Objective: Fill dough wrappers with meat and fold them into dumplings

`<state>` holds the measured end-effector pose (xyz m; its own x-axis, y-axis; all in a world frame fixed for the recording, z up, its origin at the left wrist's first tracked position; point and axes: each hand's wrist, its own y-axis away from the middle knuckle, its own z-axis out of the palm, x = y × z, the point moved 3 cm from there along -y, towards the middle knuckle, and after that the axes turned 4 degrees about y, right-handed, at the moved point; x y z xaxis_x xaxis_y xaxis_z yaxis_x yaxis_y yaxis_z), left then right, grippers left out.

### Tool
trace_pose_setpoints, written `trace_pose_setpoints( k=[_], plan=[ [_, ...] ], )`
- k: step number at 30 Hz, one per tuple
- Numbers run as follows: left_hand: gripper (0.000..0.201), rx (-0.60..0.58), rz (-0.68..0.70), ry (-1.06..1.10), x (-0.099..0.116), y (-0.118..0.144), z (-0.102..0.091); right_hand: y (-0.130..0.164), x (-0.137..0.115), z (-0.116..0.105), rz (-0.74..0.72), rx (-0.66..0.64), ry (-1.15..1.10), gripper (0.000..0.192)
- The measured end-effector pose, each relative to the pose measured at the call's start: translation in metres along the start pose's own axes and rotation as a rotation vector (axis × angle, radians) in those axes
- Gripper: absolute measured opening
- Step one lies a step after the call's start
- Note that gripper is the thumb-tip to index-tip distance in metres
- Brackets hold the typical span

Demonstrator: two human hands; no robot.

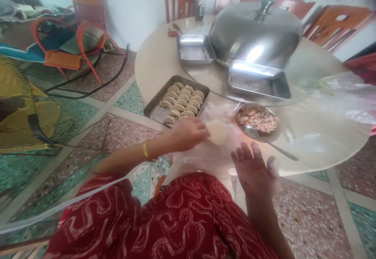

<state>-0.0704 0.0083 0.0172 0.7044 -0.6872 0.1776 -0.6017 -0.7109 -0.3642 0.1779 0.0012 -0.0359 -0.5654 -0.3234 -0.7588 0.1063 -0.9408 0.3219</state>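
My left hand (192,133), with a yellow bangle on its wrist, pinches the left edge of a round, pale dumpling wrapper (217,133) over clear plastic sheeting. To the right my right hand (256,171) is palm up with its fingers apart, and nothing is in it. A bowl of minced filling (260,117) is just beyond the right hand. A metal spoon (273,145) rests in the bowl, its handle sticking out to the right. Left of the wrapper, folded dumplings (179,101) lie in rows in a metal tray (153,111), partly behind my left hand.
Two more metal trays (196,58) (258,90) stand farther back by a large metal dome cover (255,32). Red-handled scissors (172,33) and a dark bottle (200,9) are at the far edge. Crumpled plastic (346,98) covers the right side. Chairs (180,0) surround the round table.
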Motion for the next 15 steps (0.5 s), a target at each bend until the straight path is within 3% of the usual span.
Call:
trace_pose_setpoints(
  k=[3,5,11,15],
  plan=[
    [0.018,-0.047,0.065,-0.003,0.028,-0.016,0.026,0.006,-0.003,-0.008,-0.018,-0.035,0.001,0.045],
    [0.018,-0.034,0.038,-0.004,0.028,-0.020,0.029,0.010,-0.005,-0.013,-0.042,-0.029,0.000,0.043],
    [0.023,0.035,-0.190,0.034,-0.017,-0.015,-0.001,0.018,-0.003,-0.019,-0.128,-0.025,0.012,0.035],
    [0.020,-0.079,-0.186,0.032,-0.026,-0.022,0.002,0.017,0.003,-0.020,-0.169,-0.031,0.043,0.031]
  ],
)
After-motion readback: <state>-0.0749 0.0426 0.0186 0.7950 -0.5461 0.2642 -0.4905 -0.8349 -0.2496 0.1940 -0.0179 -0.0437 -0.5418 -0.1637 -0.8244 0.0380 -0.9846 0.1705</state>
